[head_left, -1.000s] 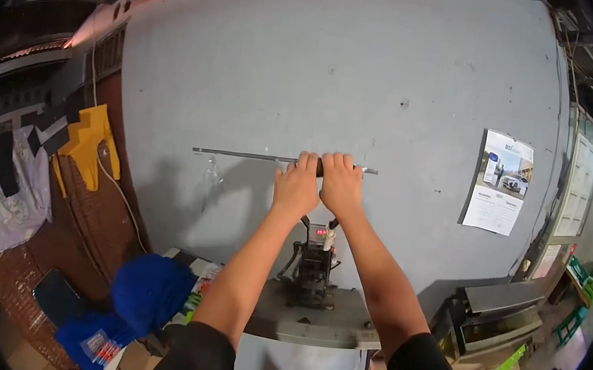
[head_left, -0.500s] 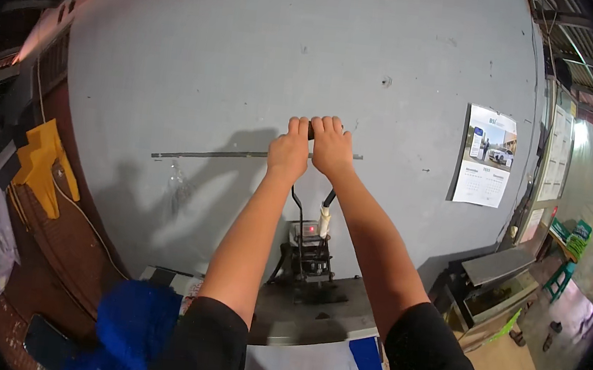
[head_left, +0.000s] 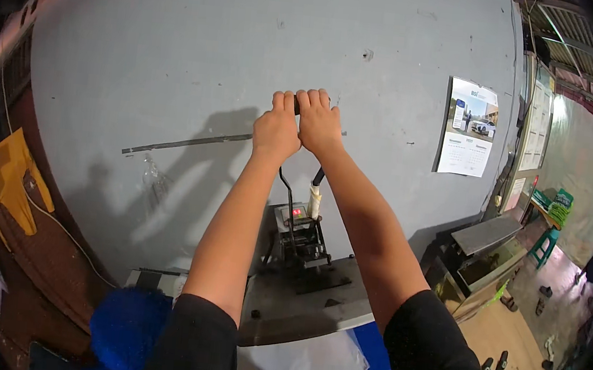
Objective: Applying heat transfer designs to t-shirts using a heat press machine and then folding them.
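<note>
Both my arms stretch forward to the black grip of a bent metal lever (head_left: 290,193). My left hand (head_left: 277,131) is closed round the left part of the grip. Beside it, touching or nearly touching, my right hand (head_left: 321,122) closes round the right part; most of the grip is hidden under the fingers. The lever rises from a small dark press machine (head_left: 302,247) with a lit red display (head_left: 298,213). A post wrapped in pale material (head_left: 314,203) stands by the display. The machine sits on a dark grey table (head_left: 282,317) against the wall.
White sheet material (head_left: 299,366) lies at the table's near side, with blue material (head_left: 372,348) beside it. A fuzzy blue object (head_left: 128,330) is at lower left. Yellow cloth (head_left: 15,181) hangs far left. An open-topped case (head_left: 487,259) stands right, below a wall calendar (head_left: 469,127).
My view has shifted, so the wall, calendar and machine appear farther left and higher. Both hands stay closed on the lever grip, at about the same place against the wall.
</note>
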`<state>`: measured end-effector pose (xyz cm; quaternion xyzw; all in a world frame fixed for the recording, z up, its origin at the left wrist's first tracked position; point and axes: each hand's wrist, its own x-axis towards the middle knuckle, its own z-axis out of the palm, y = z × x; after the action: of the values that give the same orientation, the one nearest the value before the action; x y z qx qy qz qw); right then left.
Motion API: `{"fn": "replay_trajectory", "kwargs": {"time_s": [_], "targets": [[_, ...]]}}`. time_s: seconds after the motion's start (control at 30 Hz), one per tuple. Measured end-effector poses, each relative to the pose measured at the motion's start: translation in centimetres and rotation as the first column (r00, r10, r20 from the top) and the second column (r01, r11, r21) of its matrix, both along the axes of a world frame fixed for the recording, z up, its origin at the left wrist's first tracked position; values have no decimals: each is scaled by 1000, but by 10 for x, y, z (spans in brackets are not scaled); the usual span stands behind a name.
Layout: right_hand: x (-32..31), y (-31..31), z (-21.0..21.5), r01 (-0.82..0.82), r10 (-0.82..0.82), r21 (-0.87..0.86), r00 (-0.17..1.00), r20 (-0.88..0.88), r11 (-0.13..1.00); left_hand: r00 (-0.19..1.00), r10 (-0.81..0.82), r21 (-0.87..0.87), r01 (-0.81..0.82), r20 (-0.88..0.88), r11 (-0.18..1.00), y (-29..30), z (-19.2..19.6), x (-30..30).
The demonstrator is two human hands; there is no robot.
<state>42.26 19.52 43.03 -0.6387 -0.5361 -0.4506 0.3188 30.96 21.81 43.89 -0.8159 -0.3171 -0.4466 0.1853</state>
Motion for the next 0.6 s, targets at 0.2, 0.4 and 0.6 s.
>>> {"fn": "replay_trajectory", "kwargs": {"time_s": [0.2, 0.4, 0.6], "targets": [[0, -4, 0, -59, 57, -40, 997, -43, 997, 1000, -10, -70, 8, -24, 998, -1, 2, -4], [-3, -33, 7, -54, 50, -196, 998, -25, 979, 985, -12, -149, -14, -175, 989, -25, 13, -30], [-26, -126, -7, -274, 228, -308, 957, -177, 911, 975, 55, -59, -69, -214, 996, -101, -13, -79]]}}
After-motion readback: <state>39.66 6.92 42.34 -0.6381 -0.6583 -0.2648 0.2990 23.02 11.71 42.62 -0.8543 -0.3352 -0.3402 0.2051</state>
